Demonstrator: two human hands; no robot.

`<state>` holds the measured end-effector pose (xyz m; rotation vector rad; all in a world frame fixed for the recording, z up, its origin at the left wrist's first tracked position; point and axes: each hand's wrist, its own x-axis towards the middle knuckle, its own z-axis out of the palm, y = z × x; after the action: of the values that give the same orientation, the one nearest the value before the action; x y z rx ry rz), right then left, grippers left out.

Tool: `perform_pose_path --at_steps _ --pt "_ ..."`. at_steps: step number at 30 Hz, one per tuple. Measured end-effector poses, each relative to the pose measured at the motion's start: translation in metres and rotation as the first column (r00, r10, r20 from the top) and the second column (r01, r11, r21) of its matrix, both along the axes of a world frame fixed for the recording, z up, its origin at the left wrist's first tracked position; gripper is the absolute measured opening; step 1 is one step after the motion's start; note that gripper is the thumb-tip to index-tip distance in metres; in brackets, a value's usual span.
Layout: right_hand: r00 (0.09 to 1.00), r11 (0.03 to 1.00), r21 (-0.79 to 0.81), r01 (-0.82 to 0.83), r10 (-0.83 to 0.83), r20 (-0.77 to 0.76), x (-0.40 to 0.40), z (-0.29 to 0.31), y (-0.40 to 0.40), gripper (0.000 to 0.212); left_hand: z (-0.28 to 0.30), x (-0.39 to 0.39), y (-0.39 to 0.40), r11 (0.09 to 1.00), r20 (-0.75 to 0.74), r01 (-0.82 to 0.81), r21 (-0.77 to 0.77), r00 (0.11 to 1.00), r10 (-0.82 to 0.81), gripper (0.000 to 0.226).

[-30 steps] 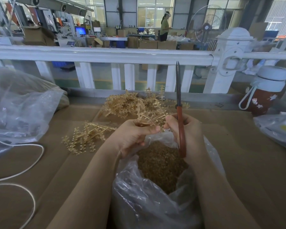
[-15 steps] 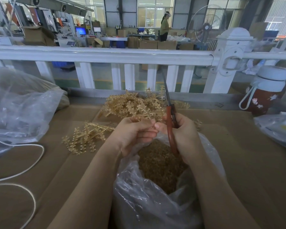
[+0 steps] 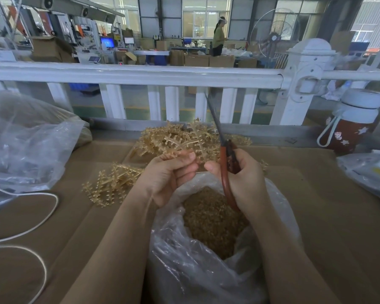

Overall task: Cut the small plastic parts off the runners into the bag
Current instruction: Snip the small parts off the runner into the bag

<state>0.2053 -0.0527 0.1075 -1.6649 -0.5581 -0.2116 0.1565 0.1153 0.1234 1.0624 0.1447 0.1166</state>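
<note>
Gripping red-handled scissors (image 3: 225, 172) in a curled right hand (image 3: 239, 178), a worker points the dark blades up and away toward a white railing (image 3: 140, 73); whether the blades are parted cannot be told. The left hand (image 3: 169, 174), fingers curled and thumb pressed against them, pinches the near end of a tan plastic runner (image 3: 198, 148) just above an open clear bag (image 3: 206, 270). Both hands hover over the bag's mouth, where a mound of small cut parts (image 3: 211, 222) fills the inside. Behind the hands, a tangled pile of runners (image 3: 176, 137) lies on the brown cardboard-covered table (image 3: 327, 216), with a smaller cluster (image 3: 110, 185) to the left. A second clear bag (image 3: 24, 139) sits at far left beside a looping white cord (image 3: 31, 216). A brown bottle with a white lid (image 3: 351, 126) stands at the right, near the railing post.
</note>
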Motion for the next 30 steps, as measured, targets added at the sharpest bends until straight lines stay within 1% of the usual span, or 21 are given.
perform_pose_path --at_steps 1,3,5,7,10,12,14,17,22,25,30 --pt "1.000 0.999 -0.040 0.000 0.001 0.029 -0.0007 -0.0007 -0.0003 0.033 -0.0003 0.0008 0.0008 0.999 -0.011 -0.042 -0.024 0.999 0.042 0.007" --pt "0.997 0.988 -0.155 0.023 -0.012 0.075 -0.0020 -0.0029 -0.0006 0.044 -0.0002 0.0017 0.0021 0.993 -0.031 -0.107 -0.056 0.994 0.106 0.016" --pt "0.994 0.954 -0.295 0.055 -0.023 0.110 -0.0030 -0.0045 -0.0011 0.057 0.0006 0.0012 0.0037 0.990 -0.023 -0.125 -0.058 0.992 0.123 0.018" --pt "0.989 0.906 -0.416 0.079 -0.018 0.148 -0.0033 -0.0056 -0.0015 0.062 0.0019 0.0005 0.0052 0.991 -0.008 -0.126 -0.051 0.992 0.126 0.018" --pt "0.981 0.845 -0.523 0.113 -0.010 0.195 -0.0026 -0.0067 -0.0022 0.065 0.0032 0.0005 0.0068 0.988 0.023 -0.145 -0.044 0.989 0.146 0.020" --pt "0.978 0.812 -0.567 0.140 -0.025 0.207 -0.0020 -0.0074 -0.0022 0.069 0.0038 0.0000 0.0080 0.986 0.055 -0.159 -0.044 0.985 0.162 0.012" --pt "0.975 0.790 -0.592 0.160 -0.033 0.219 -0.0012 -0.0081 -0.0022 0.072 0.0052 -0.0016 0.0088 0.986 0.100 -0.160 -0.046 0.981 0.164 0.008" --pt "0.971 0.782 -0.597 0.179 -0.042 0.236 -0.0014 -0.0074 -0.0020 0.072 0.0064 -0.0031 0.0094 0.986 0.135 -0.160 -0.054 0.977 0.166 0.011" --pt "0.961 0.779 -0.587 0.221 -0.073 0.266 -0.0031 -0.0057 -0.0009 0.073 0.0070 -0.0041 0.0078 0.987 0.161 -0.162 0.004 0.974 0.159 0.008" --pt "0.955 0.766 -0.595 0.243 -0.080 0.287 -0.0027 -0.0059 -0.0009 0.072 0.0075 -0.0045 0.0080 0.987 0.181 -0.156 0.026 0.972 0.149 0.011" --pt "0.949 0.775 -0.575 0.262 -0.099 0.299 -0.0021 -0.0074 -0.0006 0.085 0.0080 -0.0060 0.0084 0.989 0.209 -0.144 0.033 0.969 0.134 0.009"
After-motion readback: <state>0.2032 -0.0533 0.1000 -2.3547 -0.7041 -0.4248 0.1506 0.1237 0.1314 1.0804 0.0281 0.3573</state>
